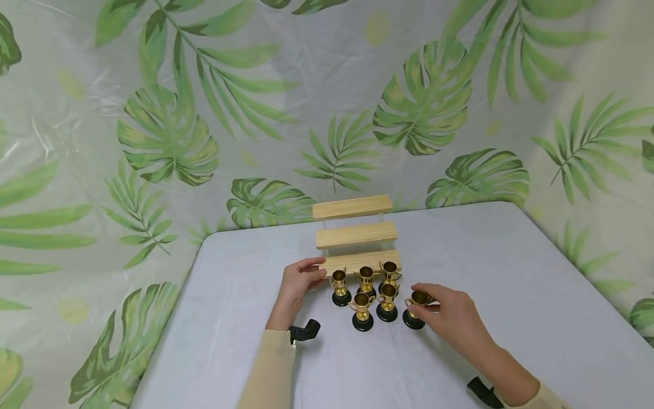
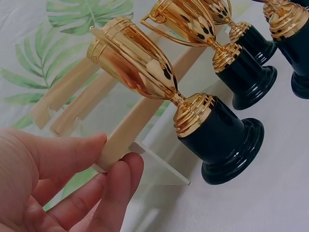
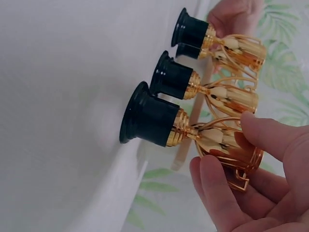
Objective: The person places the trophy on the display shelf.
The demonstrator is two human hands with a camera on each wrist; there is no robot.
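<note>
My left hand (image 1: 298, 282) pinches the left end of the lowest wooden board (image 1: 360, 261) of a three-tier display stand; in the left wrist view thumb and fingers close on the board tip (image 2: 120, 142). My right hand (image 1: 455, 312) holds a small gold trophy cup (image 1: 414, 319) with a black base, at the right of the group. Up close in the right wrist view, thumb and fingers grip the cup's gold bowl (image 3: 227, 140), and its black base (image 3: 149, 116) points left. Several matching trophies, such as the front-left one (image 1: 363, 321), stand upright before the stand.
The stand's middle board (image 1: 356, 234) and top board (image 1: 352, 207) rise behind the trophies on clear supports. A white cloth covers the table (image 1: 245, 284). Beyond its back edge hangs a leaf-patterned sheet (image 1: 337, 85).
</note>
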